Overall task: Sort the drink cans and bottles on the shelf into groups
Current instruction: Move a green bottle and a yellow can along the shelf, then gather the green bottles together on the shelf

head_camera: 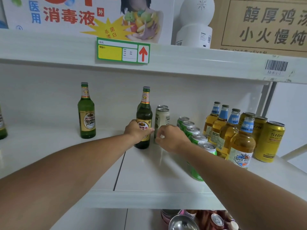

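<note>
Green beer bottle (144,113), mid-shelf, upright, cap on. Left hand (135,130) wraps its lower body at the label, fingers curled round the far side, thumb side toward camera. Glass, looks full: judged heavy for its footprint, rigid, breakable, smooth where bare. The label band gives better friction than the bare glass; holding low on the body, as now, should keep the tall neck from tipping. A neck hold would be riskier for a slide across the shelf.

At 3 o'clock, just beside the bottle: two pale cans (162,120), one behind the other. Right hand (171,138) is at the front can's lower side, fingers loosely curled; whether it actually clasps the can I cannot tell, since the knuckles hide the contact. Thin-walled can, judged lighter than the bottle, dents if squeezed; take it round the middle.

Farther toward 3 o'clock: row of green cans (193,131) running front to back, then amber bottles (230,133) with blue neck labels, then yellow cans (270,140) at the shelf's end. These look already grouped.

At 9 o'clock, well apart: a second green bottle (86,112), same brand, standing alone. Probable destination for the held one.

Shelf (149,176) is white and smooth; bottles should slide readily, so lifting seems safer.
</note>
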A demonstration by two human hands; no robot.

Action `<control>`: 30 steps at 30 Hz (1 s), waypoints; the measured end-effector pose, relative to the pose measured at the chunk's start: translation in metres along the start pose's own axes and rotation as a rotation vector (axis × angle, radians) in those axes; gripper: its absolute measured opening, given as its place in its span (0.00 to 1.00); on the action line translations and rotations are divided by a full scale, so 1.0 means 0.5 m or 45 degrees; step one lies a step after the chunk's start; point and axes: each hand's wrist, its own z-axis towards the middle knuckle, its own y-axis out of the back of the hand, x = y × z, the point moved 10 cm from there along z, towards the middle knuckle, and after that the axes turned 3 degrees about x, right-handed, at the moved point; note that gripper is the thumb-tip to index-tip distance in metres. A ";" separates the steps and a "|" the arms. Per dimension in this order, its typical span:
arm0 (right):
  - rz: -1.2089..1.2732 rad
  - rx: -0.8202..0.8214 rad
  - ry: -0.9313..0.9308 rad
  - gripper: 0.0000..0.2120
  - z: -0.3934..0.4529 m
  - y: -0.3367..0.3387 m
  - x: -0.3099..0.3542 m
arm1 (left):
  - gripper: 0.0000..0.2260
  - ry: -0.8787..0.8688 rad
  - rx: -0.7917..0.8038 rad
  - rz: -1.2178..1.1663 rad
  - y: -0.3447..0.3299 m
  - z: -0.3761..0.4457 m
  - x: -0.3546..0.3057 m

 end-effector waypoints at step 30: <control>0.310 0.265 0.385 0.20 -0.081 -0.154 0.286 | 0.34 0.206 -0.090 0.719 0.463 -0.483 0.222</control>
